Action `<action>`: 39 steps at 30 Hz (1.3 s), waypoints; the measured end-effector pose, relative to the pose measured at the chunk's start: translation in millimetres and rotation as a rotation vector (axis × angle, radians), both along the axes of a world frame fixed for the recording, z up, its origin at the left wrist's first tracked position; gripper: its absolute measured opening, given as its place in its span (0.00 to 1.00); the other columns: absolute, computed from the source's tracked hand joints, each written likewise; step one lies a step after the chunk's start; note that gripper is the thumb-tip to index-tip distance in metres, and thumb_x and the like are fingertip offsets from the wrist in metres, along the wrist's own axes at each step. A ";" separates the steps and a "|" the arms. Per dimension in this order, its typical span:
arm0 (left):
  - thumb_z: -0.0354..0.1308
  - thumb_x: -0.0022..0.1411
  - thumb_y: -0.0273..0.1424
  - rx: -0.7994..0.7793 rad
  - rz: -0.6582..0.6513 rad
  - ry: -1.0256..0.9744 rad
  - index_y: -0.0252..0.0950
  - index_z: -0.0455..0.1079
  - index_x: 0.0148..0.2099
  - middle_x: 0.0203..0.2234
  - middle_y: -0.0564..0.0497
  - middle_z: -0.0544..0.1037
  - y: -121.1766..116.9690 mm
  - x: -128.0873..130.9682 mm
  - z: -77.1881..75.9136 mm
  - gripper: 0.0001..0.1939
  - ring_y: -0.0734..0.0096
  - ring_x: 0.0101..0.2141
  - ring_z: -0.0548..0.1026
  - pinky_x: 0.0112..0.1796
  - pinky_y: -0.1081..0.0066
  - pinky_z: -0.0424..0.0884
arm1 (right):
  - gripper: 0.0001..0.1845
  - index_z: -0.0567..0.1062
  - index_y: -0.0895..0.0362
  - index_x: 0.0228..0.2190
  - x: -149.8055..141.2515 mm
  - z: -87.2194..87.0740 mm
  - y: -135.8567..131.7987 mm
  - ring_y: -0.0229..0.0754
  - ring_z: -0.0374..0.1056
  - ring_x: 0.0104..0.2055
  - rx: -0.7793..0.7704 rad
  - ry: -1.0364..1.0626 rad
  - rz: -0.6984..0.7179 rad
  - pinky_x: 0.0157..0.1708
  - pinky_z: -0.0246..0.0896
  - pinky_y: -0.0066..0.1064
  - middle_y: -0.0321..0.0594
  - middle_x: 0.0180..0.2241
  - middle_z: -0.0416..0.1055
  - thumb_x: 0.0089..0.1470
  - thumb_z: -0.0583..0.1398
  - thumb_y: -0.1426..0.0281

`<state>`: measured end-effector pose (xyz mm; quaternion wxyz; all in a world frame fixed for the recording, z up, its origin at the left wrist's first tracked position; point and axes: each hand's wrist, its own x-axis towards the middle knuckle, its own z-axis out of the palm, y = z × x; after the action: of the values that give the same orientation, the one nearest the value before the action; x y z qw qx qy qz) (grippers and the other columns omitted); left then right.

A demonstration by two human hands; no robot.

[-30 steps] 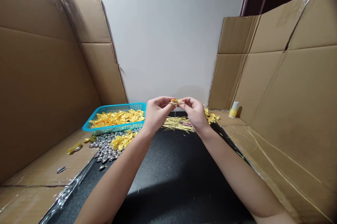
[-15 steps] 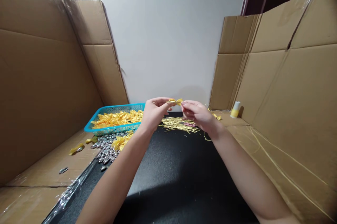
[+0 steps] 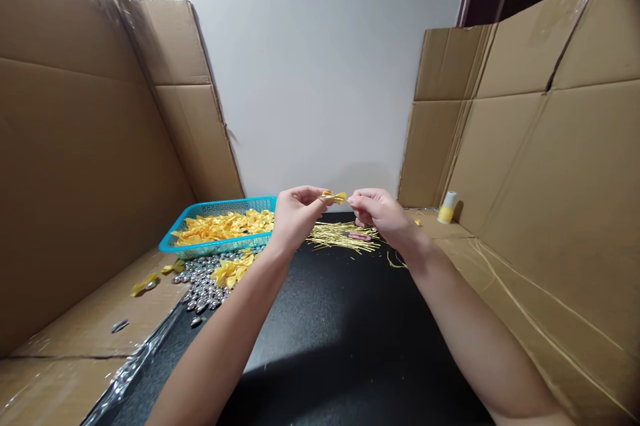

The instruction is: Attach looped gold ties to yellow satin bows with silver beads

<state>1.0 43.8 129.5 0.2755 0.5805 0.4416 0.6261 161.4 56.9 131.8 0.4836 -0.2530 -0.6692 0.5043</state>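
A small yellow ribbon bow (image 3: 334, 198) is pinched between the thumb and fingers of my left hand (image 3: 299, 213), above the far part of the black tabletop (image 3: 320, 319). Just right of the bow, my right hand (image 3: 379, 213) is closed in a pinch, a small gap from the ribbon. Whatever its fingertips hold, if anything, is too small to make out. Below the hands lies a loose pile of thin gold-yellow strips (image 3: 330, 237). On the pile rests a small pink-handled tool (image 3: 360, 237).
At the left, a blue plastic basket (image 3: 173, 247) holds many yellow bows. Shiny silver oval pieces (image 3: 203, 293) and more yellow bows (image 3: 233, 271) lie before it. A spool (image 3: 447, 207) stands at the right. Cardboard walls (image 3: 545, 139) flank the table.
My right hand has moved slightly right, off the end of the bow, leaving a gap. My left hand keeps the bow in nearly the same place.
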 end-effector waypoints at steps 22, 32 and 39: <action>0.66 0.50 0.34 0.179 -0.091 -0.031 0.35 0.78 0.32 0.26 0.48 0.81 -15.7 6.4 3.1 0.08 0.74 0.25 0.76 0.26 0.74 0.71 | 0.09 0.77 0.58 0.29 17.7 12.0 -26.8 0.34 0.64 0.19 0.328 -0.131 -0.314 0.21 0.60 0.28 0.34 0.18 0.70 0.53 0.60 0.65; 0.65 0.53 0.34 0.280 -0.046 0.069 0.37 0.78 0.32 0.26 0.49 0.81 -21.8 10.6 2.4 0.06 0.73 0.25 0.75 0.26 0.73 0.70 | 0.06 0.79 0.58 0.28 4.3 8.7 -31.7 0.39 0.70 0.27 0.527 -0.218 -0.525 0.30 0.65 0.32 0.40 0.25 0.77 0.50 0.61 0.70; 0.64 0.53 0.34 0.251 -0.041 0.084 0.36 0.78 0.34 0.28 0.47 0.82 -21.8 9.7 2.7 0.07 0.71 0.27 0.76 0.27 0.72 0.72 | 0.04 0.75 0.57 0.26 7.3 9.6 -30.0 0.38 0.67 0.25 0.565 -0.249 -0.522 0.29 0.61 0.32 0.38 0.23 0.73 0.50 0.60 0.71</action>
<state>10.8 22.0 132.2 0.1946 0.6452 0.3590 0.6458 168.7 26.9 141.4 0.5612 -0.3306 -0.7482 0.1265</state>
